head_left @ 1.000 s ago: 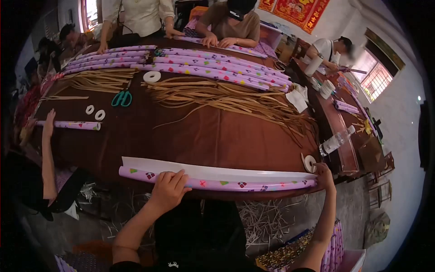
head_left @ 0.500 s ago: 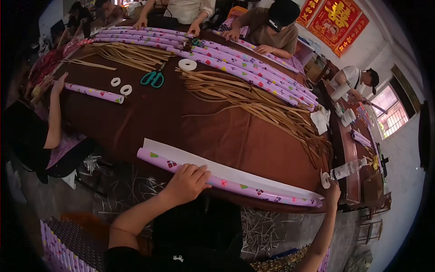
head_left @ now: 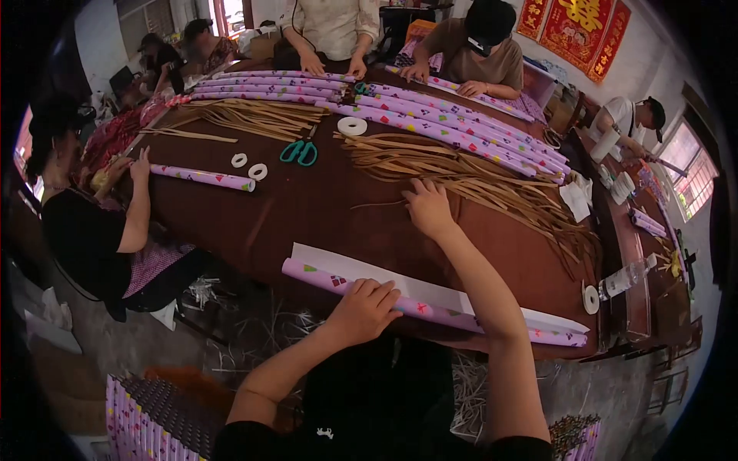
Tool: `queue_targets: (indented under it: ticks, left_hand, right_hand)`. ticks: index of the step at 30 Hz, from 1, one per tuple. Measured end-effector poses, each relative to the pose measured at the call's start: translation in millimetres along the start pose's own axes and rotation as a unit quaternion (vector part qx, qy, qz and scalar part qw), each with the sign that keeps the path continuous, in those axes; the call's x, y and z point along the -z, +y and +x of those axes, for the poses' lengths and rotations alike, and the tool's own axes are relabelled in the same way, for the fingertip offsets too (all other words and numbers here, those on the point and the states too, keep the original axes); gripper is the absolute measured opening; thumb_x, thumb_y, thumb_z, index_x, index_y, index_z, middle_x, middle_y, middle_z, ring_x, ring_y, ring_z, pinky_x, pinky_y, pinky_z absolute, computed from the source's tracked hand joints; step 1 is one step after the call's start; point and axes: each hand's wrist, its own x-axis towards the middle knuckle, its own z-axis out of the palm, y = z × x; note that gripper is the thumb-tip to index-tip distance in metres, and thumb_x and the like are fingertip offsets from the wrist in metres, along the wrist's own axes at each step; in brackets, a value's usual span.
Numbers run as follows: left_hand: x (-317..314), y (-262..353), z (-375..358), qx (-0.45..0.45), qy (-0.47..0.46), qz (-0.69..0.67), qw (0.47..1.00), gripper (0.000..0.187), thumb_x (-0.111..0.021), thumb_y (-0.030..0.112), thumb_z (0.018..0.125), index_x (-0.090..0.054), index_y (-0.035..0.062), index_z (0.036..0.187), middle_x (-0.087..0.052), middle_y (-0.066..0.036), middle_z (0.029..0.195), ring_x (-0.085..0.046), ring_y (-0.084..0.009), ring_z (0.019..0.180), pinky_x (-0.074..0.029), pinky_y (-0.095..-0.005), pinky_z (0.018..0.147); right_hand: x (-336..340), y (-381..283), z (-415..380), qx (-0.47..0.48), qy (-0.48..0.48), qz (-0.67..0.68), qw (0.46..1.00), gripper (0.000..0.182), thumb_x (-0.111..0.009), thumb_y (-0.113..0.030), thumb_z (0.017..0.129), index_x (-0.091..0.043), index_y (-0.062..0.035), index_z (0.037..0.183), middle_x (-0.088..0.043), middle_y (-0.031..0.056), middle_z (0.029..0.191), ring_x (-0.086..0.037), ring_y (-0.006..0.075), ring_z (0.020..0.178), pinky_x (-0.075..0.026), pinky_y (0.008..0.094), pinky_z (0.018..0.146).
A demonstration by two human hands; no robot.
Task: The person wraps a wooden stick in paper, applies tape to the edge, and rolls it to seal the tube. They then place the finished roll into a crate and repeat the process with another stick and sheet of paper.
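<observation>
My left hand (head_left: pixel 364 311) is closed over a partly rolled sheet of purple patterned wrapping paper (head_left: pixel 461 319) along the near table edge. The sheet's white inner side shows behind the roll. My right hand (head_left: pixel 429 209) reaches across to the near edge of a bundle of brown strips (head_left: pixel 477 180), fingers apart and fingertips over it. One loose thin strip (head_left: pixel 377 205) runs out to the left from under those fingers. A white tape roll (head_left: pixel 590 300) stands at the table's right edge beside a clear plastic bottle (head_left: pixel 624 278).
Finished purple paper tubes (head_left: pixel 453 127) lie across the far side. Teal-handled scissors (head_left: pixel 298 152), white rings (head_left: pixel 257 171) and another tape roll (head_left: pixel 352 126) are on the brown tablecloth (head_left: pixel 323 207). A person at left holds a tube (head_left: pixel 204 177); several others work around the table.
My right hand has left the tape roll at the right edge and moved left and forward to the brown strips. My left hand stays on the paper roll. The view has shifted.
</observation>
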Motion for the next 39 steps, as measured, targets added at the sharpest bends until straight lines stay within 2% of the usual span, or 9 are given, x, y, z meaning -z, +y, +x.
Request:
queue_targets:
  ticks: [6,8,11,15,21,25,27,32,39]
  left_hand:
    - [9,4,2,0.064,-0.006,-0.104,0.992,0.043,-0.063,0.028,0.091,-0.056,-0.0006,0.122,-0.062,-0.015,0.116,-0.055,-0.0307,0.099,-0.042,-0.0417,0.093]
    - [14,5,5,0.178,-0.071,-0.165,0.967,0.052,-0.059,0.031,0.095,-0.047,-0.0023,0.133,-0.062,-0.018,0.114,-0.055,-0.0349,0.101,-0.041,-0.0458,0.095]
    - [0,-1,3,0.139,0.019,-0.221,0.965,0.062,-0.044,0.042,0.101,-0.035,-0.0013,0.145,-0.061,-0.02,0.112,-0.054,-0.0371,0.104,-0.04,-0.0472,0.096]
    - [16,8,15,0.256,-0.011,-0.259,0.931,0.04,-0.041,0.022,0.101,-0.055,-0.0033,0.129,-0.067,-0.02,0.095,-0.059,-0.0389,0.09,-0.044,-0.0465,0.089]
    - [4,5,12,0.221,0.032,-0.256,0.94,0.034,-0.041,0.017,0.101,-0.061,-0.0036,0.119,-0.066,-0.02,0.096,-0.059,-0.0387,0.091,-0.044,-0.0472,0.087]
    - [3,7,10,0.246,0.02,-0.251,0.936,0.033,-0.041,0.017,0.102,-0.061,-0.003,0.12,-0.065,-0.02,0.103,-0.058,-0.0358,0.097,-0.044,-0.0459,0.089]
    - [4,8,9,0.238,0.017,-0.253,0.937,0.033,-0.041,0.017,0.102,-0.061,-0.0028,0.12,-0.065,-0.019,0.102,-0.057,-0.0353,0.097,-0.044,-0.0454,0.089]
    - [0,3,6,0.231,0.013,-0.234,0.944,0.029,-0.046,0.015,0.1,-0.062,-0.0019,0.118,-0.064,-0.018,0.099,-0.057,-0.0339,0.095,-0.044,-0.0444,0.087]
    - [5,4,9,0.234,-0.01,-0.217,0.948,0.034,-0.039,0.016,0.102,-0.064,-0.0002,0.118,-0.065,-0.018,0.105,-0.057,-0.0334,0.097,-0.045,-0.0434,0.089]
  right_hand:
    - [40,-18,-5,0.114,0.018,0.053,0.992,0.036,-0.065,-0.01,0.075,-0.065,-0.0065,0.111,-0.061,0.0057,0.084,-0.061,0.026,0.084,-0.045,0.0423,0.092]
    - [77,-33,-30,0.264,0.088,0.005,0.961,0.032,-0.065,-0.01,0.076,-0.065,-0.007,0.108,-0.057,0.0043,0.077,-0.059,0.0216,0.072,-0.05,0.0384,0.083]
    - [112,-47,-61,0.353,0.123,-0.028,0.927,0.029,-0.064,-0.017,0.082,-0.065,-0.0105,0.11,-0.055,0.003,0.08,-0.055,0.0162,0.066,-0.052,0.0335,0.07]
    - [115,-47,-92,0.369,0.094,-0.007,0.925,0.034,-0.064,-0.019,0.081,-0.063,-0.0125,0.114,-0.055,0.003,0.082,-0.056,0.016,0.067,-0.052,0.0326,0.072]
    - [128,-10,-96,0.116,-0.09,0.088,0.985,0.055,-0.062,-0.007,0.077,-0.055,-0.0049,0.131,-0.063,0.008,0.082,-0.059,0.0239,0.079,-0.043,0.0428,0.097]
    - [223,65,-96,-0.078,-0.066,0.06,0.993,0.049,-0.057,0.009,0.07,-0.062,-0.0061,0.116,-0.07,0.0114,0.099,-0.056,0.0387,0.109,-0.043,0.0472,0.098]
    - [282,97,-102,-0.166,0.017,-0.053,0.985,0.024,-0.066,-0.001,0.083,-0.068,-0.0057,0.107,-0.067,0.0139,0.104,-0.06,0.0381,0.104,-0.049,0.0403,0.088]
    - [473,105,-150,-0.246,0.001,-0.07,0.967,0.021,-0.07,-0.011,0.086,-0.069,-0.0043,0.106,-0.068,0.0127,0.101,-0.065,0.0309,0.093,-0.052,0.0368,0.081]
    - [522,30,-154,-0.176,-0.355,0.276,0.876,0.032,-0.077,-0.019,0.08,-0.068,-0.003,0.106,-0.069,0.0124,0.101,-0.066,0.029,0.093,-0.052,0.0375,0.079]
